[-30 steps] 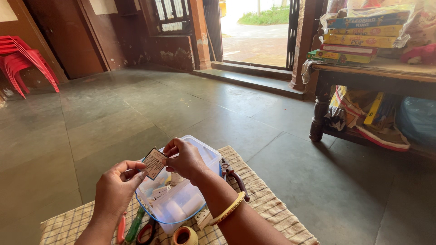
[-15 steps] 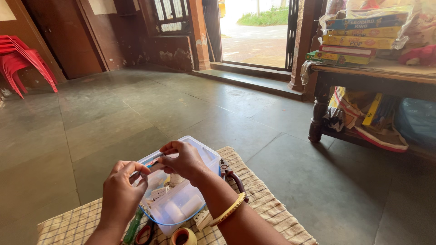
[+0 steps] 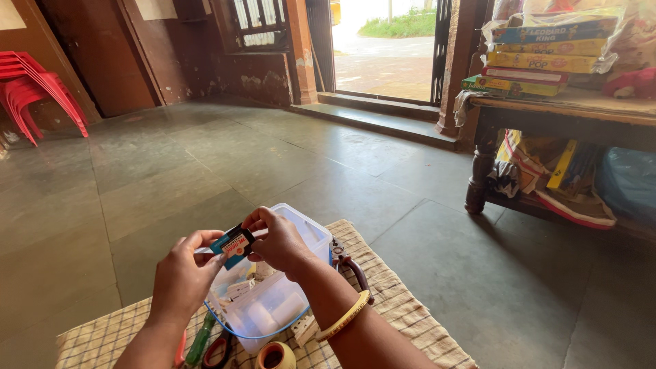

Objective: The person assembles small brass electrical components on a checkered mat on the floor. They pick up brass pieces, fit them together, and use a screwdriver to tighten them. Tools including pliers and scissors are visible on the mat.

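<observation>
Both of my hands hold a small flat packet (image 3: 232, 244) with a blue, red and white printed face, just above a clear plastic box. My left hand (image 3: 181, 277) pinches its left end. My right hand (image 3: 279, 239), with a yellow bangle on the wrist, grips its right end with thumb and fingers. The clear plastic box (image 3: 311, 236) with a blue rim sits on a checked cloth (image 3: 403, 311) on the floor and holds white rolls and small items.
Pliers (image 3: 352, 265) with dark red handles lie right of the box. A green-handled tool (image 3: 202, 337), scissors and a small round pot (image 3: 277, 356) lie in front. A wooden table (image 3: 567, 109) with stacked boxes stands right; red chairs (image 3: 34, 89) far left.
The packet has been turned over between my fingers: its brownish back faced me, then it was edge-on, and now its blue and red face shows. Both hands stayed above the box.
</observation>
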